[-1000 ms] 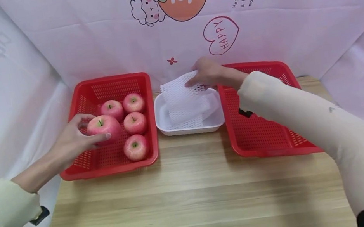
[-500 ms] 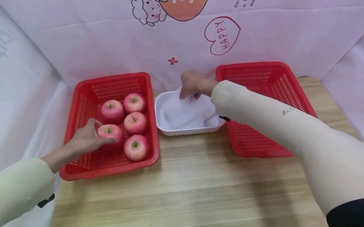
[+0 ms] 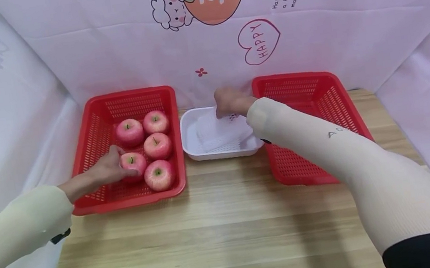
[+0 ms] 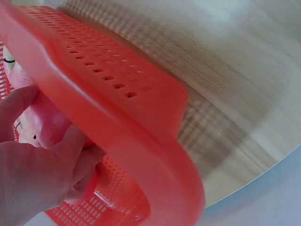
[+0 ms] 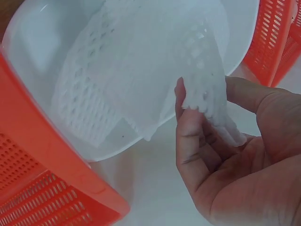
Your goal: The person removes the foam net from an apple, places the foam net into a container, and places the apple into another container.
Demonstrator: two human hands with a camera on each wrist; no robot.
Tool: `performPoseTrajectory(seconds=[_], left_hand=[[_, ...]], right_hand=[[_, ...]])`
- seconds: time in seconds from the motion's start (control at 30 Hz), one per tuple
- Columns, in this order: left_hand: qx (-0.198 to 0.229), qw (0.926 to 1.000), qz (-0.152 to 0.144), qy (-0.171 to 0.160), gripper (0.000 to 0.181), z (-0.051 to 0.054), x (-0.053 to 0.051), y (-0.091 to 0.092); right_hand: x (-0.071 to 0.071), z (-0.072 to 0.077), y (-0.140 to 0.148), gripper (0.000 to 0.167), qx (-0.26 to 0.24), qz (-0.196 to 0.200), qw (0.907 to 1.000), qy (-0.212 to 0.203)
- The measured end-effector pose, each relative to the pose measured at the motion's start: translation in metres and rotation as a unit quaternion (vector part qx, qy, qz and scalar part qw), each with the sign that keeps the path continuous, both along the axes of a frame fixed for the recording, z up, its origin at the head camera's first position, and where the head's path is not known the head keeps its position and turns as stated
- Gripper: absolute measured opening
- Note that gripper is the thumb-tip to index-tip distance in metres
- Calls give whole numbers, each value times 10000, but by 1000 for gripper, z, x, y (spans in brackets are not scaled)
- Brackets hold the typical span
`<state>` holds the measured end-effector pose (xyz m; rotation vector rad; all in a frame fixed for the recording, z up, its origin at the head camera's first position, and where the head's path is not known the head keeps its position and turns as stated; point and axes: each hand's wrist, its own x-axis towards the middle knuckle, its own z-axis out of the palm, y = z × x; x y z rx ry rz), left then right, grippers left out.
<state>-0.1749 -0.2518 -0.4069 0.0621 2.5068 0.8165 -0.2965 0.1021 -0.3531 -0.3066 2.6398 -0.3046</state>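
Observation:
In the head view my left hand [image 3: 108, 167] is down inside the left red basket [image 3: 129, 204], gripping an apple [image 3: 133, 160] between thumb and fingers. Several other pink apples lie beside it. The left wrist view has the basket's rim hiding part of this apple [image 4: 47, 120]. Over the white tray [image 3: 224, 155], my right hand [image 3: 231, 101] pinches white foam netting [image 3: 216, 131]. In the right wrist view, thumb and fingers close on the edge of this netting [image 5: 200, 66], and the rest spreads into the tray over more netting.
A second red basket [image 3: 336, 109] stands right of the tray, partly hidden by my right sleeve [image 3: 315, 133]. Wooden tabletop [image 3: 213, 236] stretches in front. A printed white cloth [image 3: 135, 48] hangs behind.
My left hand has lowered the apple into the basket, beside the others. My right hand has moved left and down, bringing the lifted netting back low over the tray.

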Motion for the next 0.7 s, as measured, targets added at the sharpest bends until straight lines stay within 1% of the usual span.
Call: performPoseTrajectory(seconds=[0.1,0.23,0.37,0.53,0.63,0.7], left_hand=[[-83,10000,-29,-40,71,0,-1,0],[-248,9993,-88,-260,72,0,-2,-1],[-302,9987,-156,-392,77,1,-1,-4],[-143,9994,-146,-274,91,2,0,-5],[-52,9998,-130,-108,96,3,0,-5],[9,9999,-138,-26,97,4,-1,-5]], right_hand=[[-2,4,2,48,-8,-41,9999,-118],[-5,7,6,55,-14,-201,9995,-250],[-7,8,7,57,132,-216,9995,-213],[-10,7,7,56,241,-257,9993,-127],[-11,5,8,59,94,-298,9994,-120],[-11,4,7,62,-106,-279,9995,-74]])
